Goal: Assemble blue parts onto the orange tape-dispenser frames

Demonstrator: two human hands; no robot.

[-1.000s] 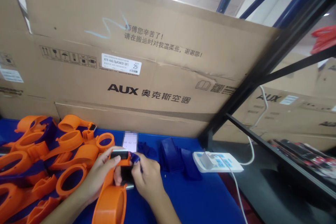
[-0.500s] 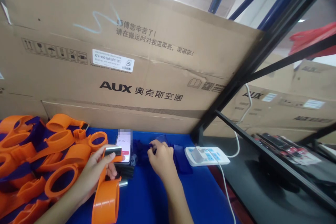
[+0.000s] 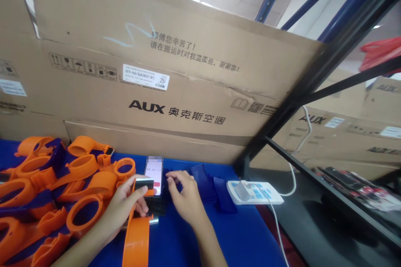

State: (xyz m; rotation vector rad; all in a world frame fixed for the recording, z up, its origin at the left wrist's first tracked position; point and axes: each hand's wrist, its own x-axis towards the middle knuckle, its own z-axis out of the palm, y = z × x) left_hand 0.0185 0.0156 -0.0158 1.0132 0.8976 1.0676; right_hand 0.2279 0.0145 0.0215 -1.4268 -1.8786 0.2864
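Head view: left hand (image 3: pixel 127 204) grips the orange tape dispenser (image 3: pixel 138 233) beside the phone (image 3: pixel 154 174), which it could topple, while right hand (image 3: pixel 184 196) pinches 1 blue strap (image 3: pixel 171 175).

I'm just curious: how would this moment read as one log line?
left hand: holds orange part | right hand: at blue pieces | phone: upright

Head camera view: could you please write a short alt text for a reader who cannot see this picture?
A person's left hand holds an orange plastic part over a blue table, while the right hand reaches into a stack of dark blue pieces. A heap of orange parts lies to the left, a phone leans behind the hands, and a large cardboard box stands at the back.
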